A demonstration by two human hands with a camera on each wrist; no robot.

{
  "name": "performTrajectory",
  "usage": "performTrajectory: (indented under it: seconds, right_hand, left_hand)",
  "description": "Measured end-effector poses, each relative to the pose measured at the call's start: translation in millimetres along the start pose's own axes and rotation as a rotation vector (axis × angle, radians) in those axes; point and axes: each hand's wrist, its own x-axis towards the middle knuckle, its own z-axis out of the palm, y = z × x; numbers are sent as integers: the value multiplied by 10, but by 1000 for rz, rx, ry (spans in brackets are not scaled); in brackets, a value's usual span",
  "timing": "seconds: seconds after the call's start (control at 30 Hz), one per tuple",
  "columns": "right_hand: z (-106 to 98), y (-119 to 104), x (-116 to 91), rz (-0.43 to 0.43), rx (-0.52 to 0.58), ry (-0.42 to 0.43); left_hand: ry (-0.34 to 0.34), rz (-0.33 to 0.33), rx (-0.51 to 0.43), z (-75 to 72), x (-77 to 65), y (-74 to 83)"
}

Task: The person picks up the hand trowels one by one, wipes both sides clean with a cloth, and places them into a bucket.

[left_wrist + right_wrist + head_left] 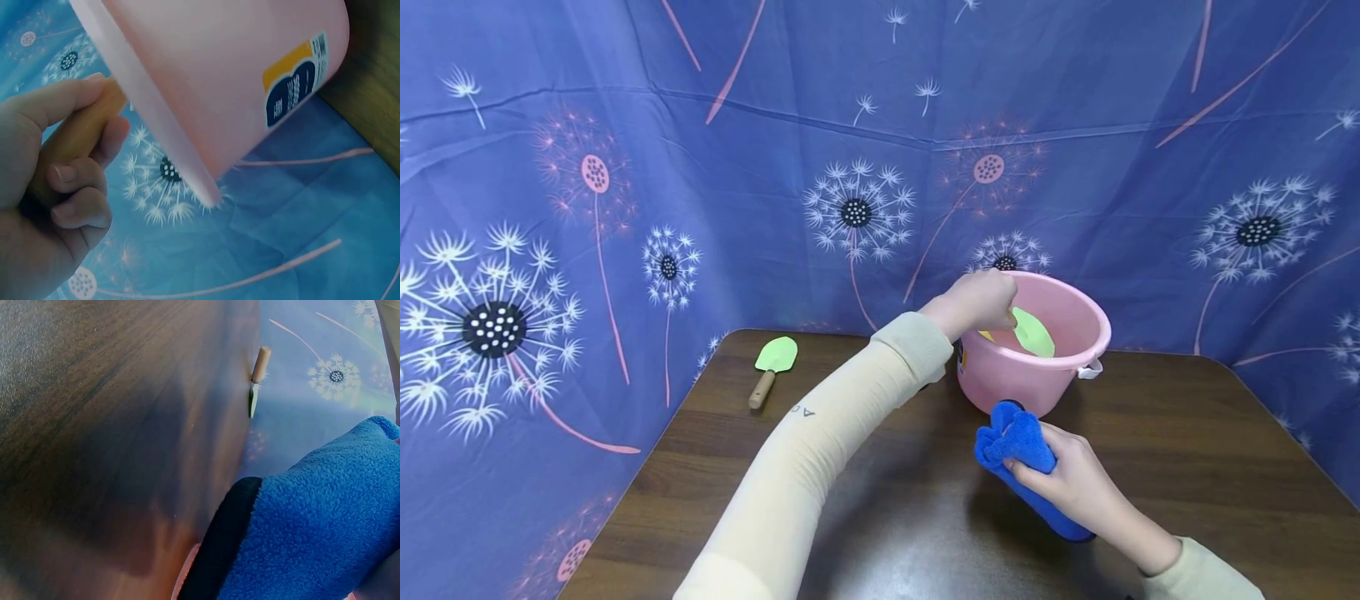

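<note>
My left hand [981, 298] is over the near left rim of a pink bucket [1015, 385] and grips the wooden handle [84, 128] of a small trowel. That trowel's light green blade [1033, 333] reaches inside the bucket. In front of the bucket, my right hand [1075, 471] holds a folded blue cloth [1019, 446] above the table, thumb on the near side. The right wrist view shows the cloth's fluffy surface and black edging. A second green trowel [777, 354] with a wooden handle lies at the table's far left.
The brown wooden table [895, 492] ends at a blue curtain [760, 192] with dandelion prints behind and at the sides. A white handle joint [1090, 369] sticks out from the bucket's right side. A bit of something yellow shows inside the bucket's left rim.
</note>
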Motion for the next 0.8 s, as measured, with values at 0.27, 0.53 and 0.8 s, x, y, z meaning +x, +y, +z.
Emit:
performTrajectory:
  seconds: [0.27, 0.53, 0.8]
  right_hand:
    - [23, 24, 7, -2, 19, 3]
    - [14, 24, -5, 36, 24, -23]
    - [13, 37, -8, 44, 33, -18]
  left_hand:
    - [50, -47, -107, 117, 170, 64]
    - [16, -64, -219, 249, 257, 71]
    - [-85, -94, -215, 369, 340, 81]
